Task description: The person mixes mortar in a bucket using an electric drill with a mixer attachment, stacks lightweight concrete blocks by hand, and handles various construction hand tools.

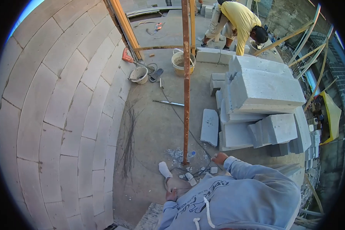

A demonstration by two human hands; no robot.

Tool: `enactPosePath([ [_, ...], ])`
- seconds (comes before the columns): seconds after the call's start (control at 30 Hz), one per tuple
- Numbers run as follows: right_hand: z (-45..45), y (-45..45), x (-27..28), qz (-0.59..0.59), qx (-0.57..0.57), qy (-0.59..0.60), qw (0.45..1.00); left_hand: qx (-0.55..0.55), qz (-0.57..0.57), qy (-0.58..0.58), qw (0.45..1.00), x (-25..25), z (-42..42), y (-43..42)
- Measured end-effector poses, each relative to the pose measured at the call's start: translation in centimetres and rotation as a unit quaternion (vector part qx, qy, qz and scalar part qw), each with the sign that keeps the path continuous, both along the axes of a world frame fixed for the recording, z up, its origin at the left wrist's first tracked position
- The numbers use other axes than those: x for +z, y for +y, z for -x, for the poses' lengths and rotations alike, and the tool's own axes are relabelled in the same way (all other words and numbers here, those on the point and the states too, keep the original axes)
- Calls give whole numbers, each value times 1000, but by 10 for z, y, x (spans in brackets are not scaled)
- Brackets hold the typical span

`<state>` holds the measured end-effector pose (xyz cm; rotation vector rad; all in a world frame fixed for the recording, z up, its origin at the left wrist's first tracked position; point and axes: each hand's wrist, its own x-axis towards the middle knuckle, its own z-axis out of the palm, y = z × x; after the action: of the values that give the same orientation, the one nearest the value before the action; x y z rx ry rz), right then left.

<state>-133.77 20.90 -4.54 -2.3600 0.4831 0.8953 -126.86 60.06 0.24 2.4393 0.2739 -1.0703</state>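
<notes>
My left hand is low in front of me with its fingers curled, against my leg and the hem of my grey hoodie. What it holds, if anything, is hidden. Out in front of the hoodie, my right hand has its fingers bent in, and I cannot make out anything in them. A dark cable runs along the floor close to that hand. White-covered feet show below, near the base of a rusty steel post with pale crumbs around it.
A block wall rises at left. Pale blocks are stacked at right, with one slab on the floor. Buckets, a red power tool and a metal bar lie farther off. A co-worker bends over low blocks.
</notes>
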Motion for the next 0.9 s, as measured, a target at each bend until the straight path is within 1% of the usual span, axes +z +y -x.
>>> enactPosePath([
  [0.03, -5, 16, -24, 21, 26, 31, 999, -85, 2, -142, 986, -73, -19, 47],
  [0.07, -29, 21, -35, 51, 60, 60, 995, 16, 105, -108, 988, -68, -74, 58],
  [0.1, -37, 32, -22, 53, 14, 97, 994, 135, 201, -52, 969, -52, -106, 75],
  [0.13, -35, 57, -6, 47, -31, 137, 989, 254, 278, 2, 926, -27, -131, 111],
  [0.17, -60, 76, 17, 44, -91, 157, 982, 267, 306, 43, 913, -62, -171, 165],
  [0.23, -117, 103, 73, -3, -20, 104, 994, 171, 190, -40, 966, -75, -248, 243],
  [0.27, -146, 105, 91, -21, 14, 75, 997, 59, 52, -165, 983, -60, -282, 257],
  [0.3, -169, 107, 97, -17, 53, 58, 997, -66, -67, -155, 984, -40, -317, 265],
  [0.33, -187, 108, 99, -15, 55, 35, 998, -185, -183, -141, 955, -6, -352, 257],
  [0.4, -220, 109, 96, -14, 65, -9, 998, -188, -166, -94, 964, -20, -415, 261],
  [0.43, -234, 109, 108, -49, -9, 17, 999, -189, -158, -69, 967, -32, -445, 261],
  [0.47, -253, 108, 127, -83, -84, 39, 992, -93, -85, -140, 982, -80, -468, 261],
  [0.5, -278, 103, 134, -117, -160, 55, 979, -9, 0, -213, 977, -110, -490, 251],
  [0.53, -294, 99, 116, -102, -106, 48, 988, 96, 221, -126, 962, -100, -505, 211],
  [0.57, -304, 94, 92, -84, -51, 40, 994, 221, 400, -13, 889, -86, -520, 167],
  [0.6, -320, 85, 77, -65, 7, 38, 997, 255, 399, 30, 880, -56, -528, 112],
  [0.63, -341, 79, 84, -69, -65, 7, 995, 272, 489, 88, 824, -53, -537, 74],
  [0.67, -361, 66, 75, -56, -42, -2, 998, 229, 412, 97, 876, -52, -534, 48],
  [0.7, -394, 40, 62, -35, -21, -20, 999, 179, 341, 99, 918, -50, -549, 9],
  [0.73, -418, 23, 53, -19, 0, -32, 999, 138, 298, 161, 931, -20, -561, -24],
  [0.77, -460, 3, 95, -15, -13, -25, 999, 97, 250, 223, 937, 11, -579, -52],
  [0.8, -496, -27, 76, 6, -45, -40, 998, 16, 260, 145, 955, 11, -618, -75],
  [0.83, -529, -41, 80, 18, -78, -45, 996, -62, 258, 74, 961, 11, -647, -85],
  [0.87, -557, -60, 87, 12, -136, -64, 989, -131, 255, 11, 958, 11, -661, -88],
  [0.9, -596, -86, 117, 16, -189, -85, 978, 193, 351, 109, 910, 46, -685, -118],
])
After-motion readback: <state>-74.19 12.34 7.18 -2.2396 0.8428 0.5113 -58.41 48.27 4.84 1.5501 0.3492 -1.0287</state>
